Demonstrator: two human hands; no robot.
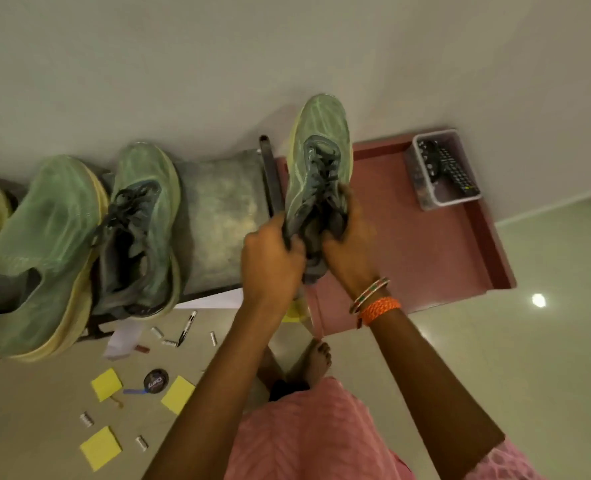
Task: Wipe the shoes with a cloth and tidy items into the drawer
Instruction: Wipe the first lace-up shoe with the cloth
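A green mesh shoe (321,133) with dark laces is held toe-up above the open pink drawer (432,251). My left hand (270,261) grips its heel on the left side. My right hand (347,247) presses a dark grey cloth (313,271) against the shoe's collar, and a fold of the cloth hangs down between the hands. Two more green shoes (141,223) (41,247) stand side by side on the grey shelf (221,216) at the left, and part of another shows at the frame's left edge.
A white basket (422,188) holding remote controls sits in the drawer's far corner. On the floor lie yellow sticky notes (178,394), several thread spools (86,419), a marker (187,327), a round tin (155,381) and white paper (122,339). My bare feet (316,362) stand below the drawer.
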